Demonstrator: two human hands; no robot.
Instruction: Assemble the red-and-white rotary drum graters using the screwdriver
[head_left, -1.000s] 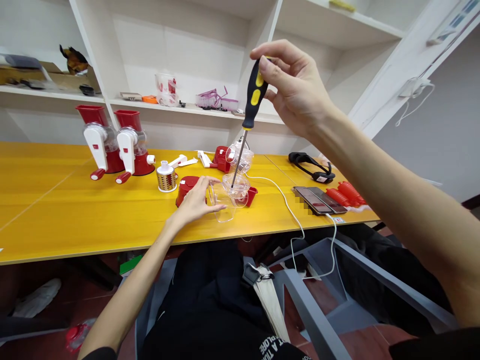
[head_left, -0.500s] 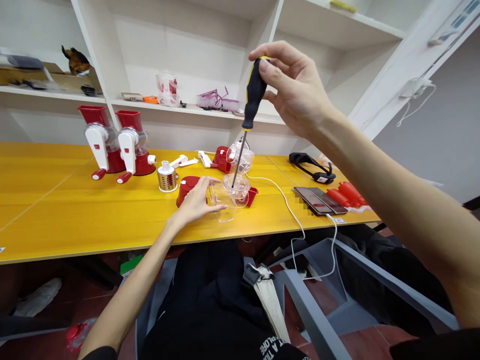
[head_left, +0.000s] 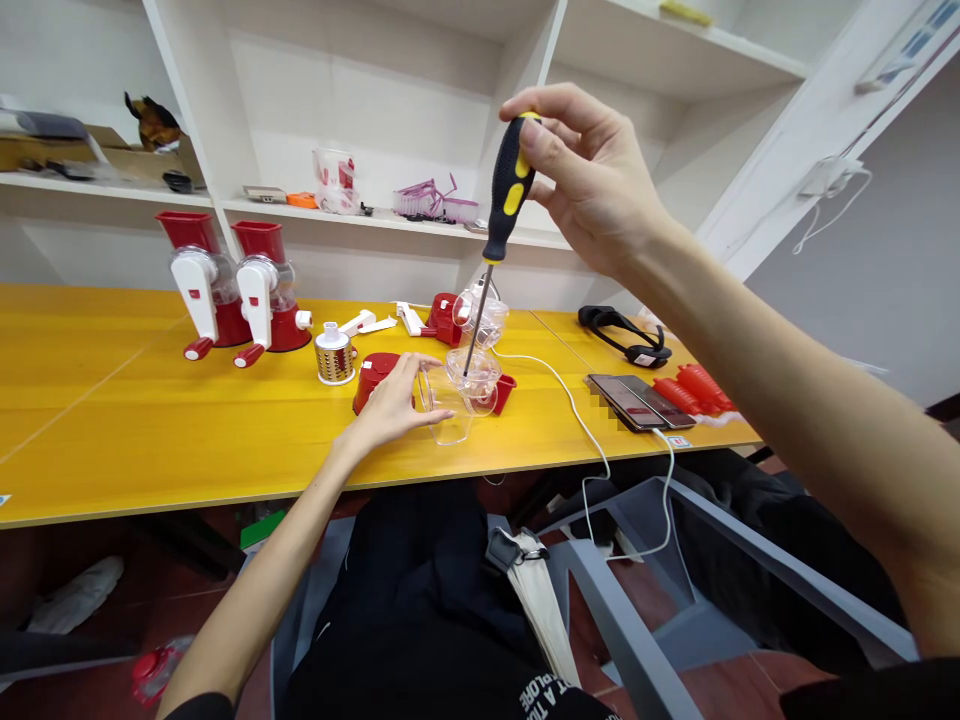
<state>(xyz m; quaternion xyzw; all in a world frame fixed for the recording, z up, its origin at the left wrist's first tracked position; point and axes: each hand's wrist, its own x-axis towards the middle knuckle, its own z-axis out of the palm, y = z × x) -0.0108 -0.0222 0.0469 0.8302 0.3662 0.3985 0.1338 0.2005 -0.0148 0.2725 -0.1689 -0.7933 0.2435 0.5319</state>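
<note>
My right hand (head_left: 581, 165) pinches the top of a black and yellow screwdriver (head_left: 504, 205), held nearly upright with a slight tilt. Its steel tip reaches down into a clear plastic housing (head_left: 454, 425) on the table. Whether the tip sits on a screw is too small to tell. Around the left side of that housing, the thumb and fingers of my left hand (head_left: 397, 405) are closed. Just behind my left hand is a red base (head_left: 375, 372). A small red hopper (head_left: 505, 393) lies at the housing's right, partly seen through the clear plastic.
Two red and white rotary graters (head_left: 262, 290) stand at the left, near a metal grating drum (head_left: 334, 355). Behind the housing lie another red base (head_left: 445, 318) and clear part (head_left: 486, 318). Phones (head_left: 637, 402), a white cable (head_left: 566, 390) and a black headset (head_left: 626, 335) are at the right.
The screwdriver has turned about its length, so yellow patches on the handle now face me. My right hand shifted only slightly; my left hand and the housing stayed put.
</note>
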